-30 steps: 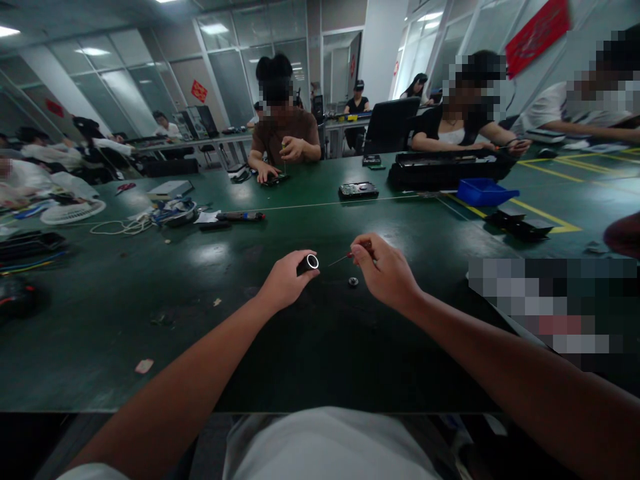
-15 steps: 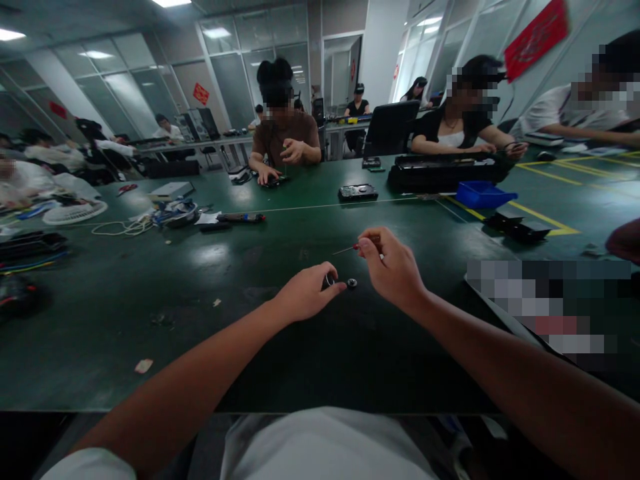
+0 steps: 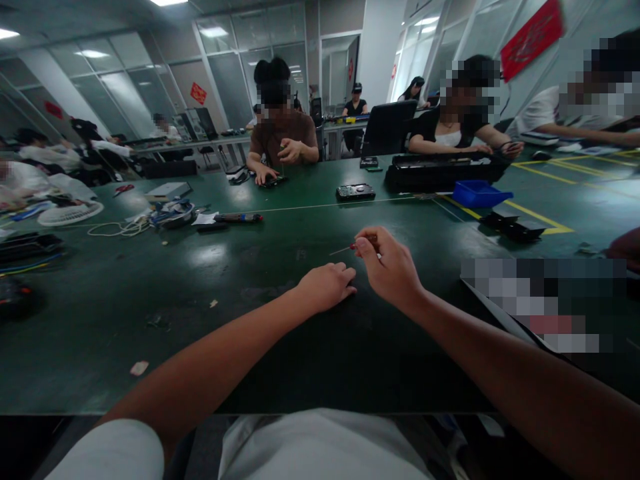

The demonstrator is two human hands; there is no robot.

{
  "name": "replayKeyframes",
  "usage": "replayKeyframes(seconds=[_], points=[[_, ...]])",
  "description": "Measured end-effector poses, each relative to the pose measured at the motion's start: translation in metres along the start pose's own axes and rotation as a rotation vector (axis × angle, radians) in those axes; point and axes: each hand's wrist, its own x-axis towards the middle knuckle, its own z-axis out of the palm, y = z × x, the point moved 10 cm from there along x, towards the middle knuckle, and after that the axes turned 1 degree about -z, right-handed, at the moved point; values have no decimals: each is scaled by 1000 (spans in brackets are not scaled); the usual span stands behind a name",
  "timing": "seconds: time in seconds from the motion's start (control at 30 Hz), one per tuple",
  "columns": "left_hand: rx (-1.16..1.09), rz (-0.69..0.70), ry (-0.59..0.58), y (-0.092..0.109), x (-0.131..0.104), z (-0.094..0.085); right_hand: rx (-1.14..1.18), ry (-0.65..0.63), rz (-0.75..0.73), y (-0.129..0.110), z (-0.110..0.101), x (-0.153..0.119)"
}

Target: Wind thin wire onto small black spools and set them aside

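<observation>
In the head view my right hand is closed round the red handle of a thin screwdriver, its metal shaft pointing left above the green table. Just left of it and lower, my left hand rests at the tabletop with its fingers curled together, back of the hand upward. Whatever lies in or under those fingers is hidden. The two hands are close but apart.
Beyond my hands lies a hard drive. A blue bin and black parts are at right. A marker-like tool and bundled cables sit at left. Co-workers sit across the table.
My left hand has moved right, over the spot where a small round metal part lay. That part and the dark ringed piece in my fingers are now hidden. My right hand stays nearly still.
</observation>
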Motion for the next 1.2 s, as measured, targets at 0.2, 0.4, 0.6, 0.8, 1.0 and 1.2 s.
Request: replayKeyframes(seconds=[0.2,0.4,0.6,0.8,1.0,1.2], points=[[-20,-5,-6,-3,-4,-4,15,9,5,0,-1,0],[-163,-100,27,-21,-17,-18,22,11,10,1,-1,-1],[-582,-244,122,-69,-40,-33,26,6,11,1,-1,-1],[-1133,-652,291,-165,-103,-28,22,-21,13,3,2,-1],[-1360,-975,761,-251,-208,-57,17,-13,19,5,2,0],[-1215,-1213,1082,-299,-322,-92,39,-26,21,5,5,0]])
